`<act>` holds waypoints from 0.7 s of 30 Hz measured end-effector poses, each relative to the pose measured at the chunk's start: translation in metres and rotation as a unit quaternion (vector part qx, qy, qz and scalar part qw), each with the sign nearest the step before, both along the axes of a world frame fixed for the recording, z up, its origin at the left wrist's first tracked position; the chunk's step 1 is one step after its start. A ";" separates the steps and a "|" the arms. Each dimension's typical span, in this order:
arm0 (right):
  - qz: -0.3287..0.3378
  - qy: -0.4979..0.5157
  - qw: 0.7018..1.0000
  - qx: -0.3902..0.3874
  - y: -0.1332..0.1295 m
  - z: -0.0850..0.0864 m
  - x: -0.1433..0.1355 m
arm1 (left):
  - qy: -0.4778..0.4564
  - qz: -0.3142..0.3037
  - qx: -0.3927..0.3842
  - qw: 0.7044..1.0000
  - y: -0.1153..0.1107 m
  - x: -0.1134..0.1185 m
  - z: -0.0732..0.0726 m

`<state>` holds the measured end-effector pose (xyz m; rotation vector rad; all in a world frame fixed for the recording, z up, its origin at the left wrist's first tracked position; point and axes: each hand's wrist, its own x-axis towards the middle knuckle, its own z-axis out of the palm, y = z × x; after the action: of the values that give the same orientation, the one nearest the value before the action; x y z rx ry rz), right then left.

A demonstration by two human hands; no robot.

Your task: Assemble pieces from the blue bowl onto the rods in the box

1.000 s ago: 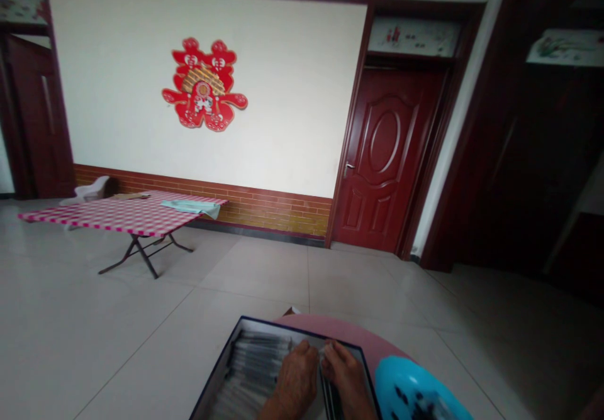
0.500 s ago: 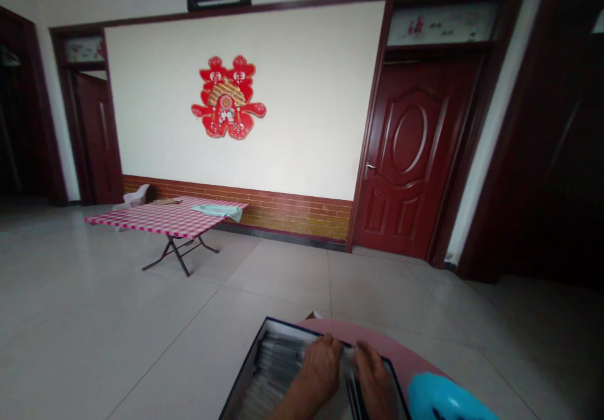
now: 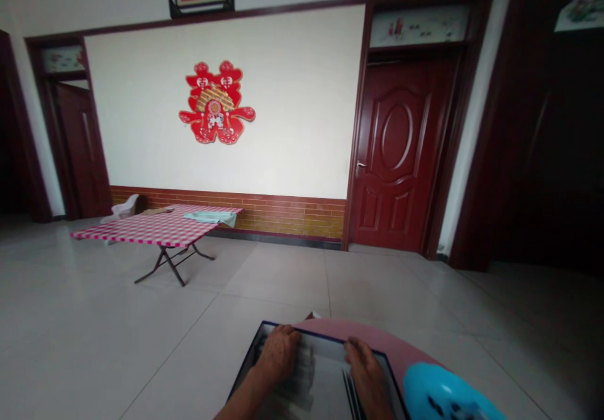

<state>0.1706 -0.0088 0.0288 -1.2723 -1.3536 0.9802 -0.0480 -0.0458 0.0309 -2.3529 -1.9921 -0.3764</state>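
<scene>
A shallow box [image 3: 321, 341] with pale inner walls and a dark blue rim lies before me. On its left side is a blurred pile of slim grey and dark sticks [image 3: 306, 373]. My left hand [image 3: 280, 352] rests over the far end of that pile, fingers bent down; what they hold is hidden. Several dark thin sticks [image 3: 350, 392] lie at the right side of the box, against my right hand [image 3: 367, 370]. That hand's fingers stretch toward the far wall, and its thumb is not visible. Bare box floor shows between the hands.
The box stands on a pink round-edged surface [image 3: 330, 327]. To its right is a bright blue plastic thing [image 3: 443, 385] with dark patches. Farther off stand a folding table [image 3: 141, 228] with a checked cover, a pale chair [image 3: 125, 208] and a closed red door [image 3: 396, 156].
My hands were close together at the far right of the box. My left hand has moved left over the pile, while my right hand stays near the right wall. The view has shifted slightly.
</scene>
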 end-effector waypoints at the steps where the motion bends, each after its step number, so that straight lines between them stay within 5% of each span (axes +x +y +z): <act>1: 0.001 -0.005 1.000 0.003 0.000 -0.001 0.000 | -0.001 0.005 0.000 1.000 -0.002 0.000 0.002; 10: 0.041 -0.016 0.999 0.015 0.000 -0.009 -0.002 | 0.021 0.091 -0.031 0.995 -0.012 -0.014 -0.007; 21: 0.067 -0.076 0.993 0.066 -0.007 -0.009 -0.007 | 0.021 0.108 -0.065 0.992 -0.016 -0.015 -0.008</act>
<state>0.1635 -0.0156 0.0202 -1.1869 -1.6125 0.8825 -0.0626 -0.0620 0.0231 -2.1604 -2.2856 -0.1913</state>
